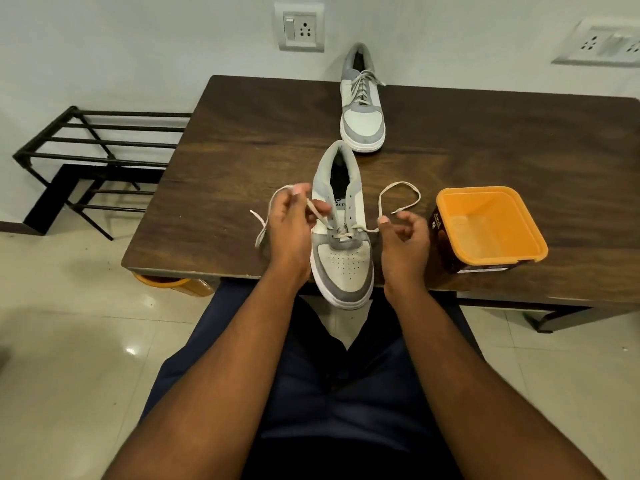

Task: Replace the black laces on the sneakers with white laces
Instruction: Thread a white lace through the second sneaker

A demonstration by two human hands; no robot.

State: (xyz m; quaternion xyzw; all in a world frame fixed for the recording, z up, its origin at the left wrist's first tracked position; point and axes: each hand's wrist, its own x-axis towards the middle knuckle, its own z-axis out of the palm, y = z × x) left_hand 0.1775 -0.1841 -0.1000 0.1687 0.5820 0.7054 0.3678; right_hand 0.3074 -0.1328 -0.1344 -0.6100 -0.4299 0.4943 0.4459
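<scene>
- Left hand [289, 225] pinches the white lace [317, 213] over the near sneaker [341, 237]
- Right hand [403, 242] grips the lace's other end, at 3 o'clock
- Second sneaker [362, 105] sits at 12 o'clock on the desk [242, 150]

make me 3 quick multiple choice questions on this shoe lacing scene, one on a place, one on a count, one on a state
1. Where does the orange container stand?
A. on the floor
B. on the table, right of the near sneaker
C. inside the far sneaker

2. How many sneakers are on the table?
A. one
B. two
C. three

3. How far is the near sneaker laced?
A. fully, and tied
B. only its lowest eyelets
C. no lace at all

Answers:
1 B, it sits near the table's front edge, beside the right hand.
2 B, the near one and the far sneaker.
3 B, the white lace crosses low while the upper eyelets are bare; the left hand holds one end.
</scene>
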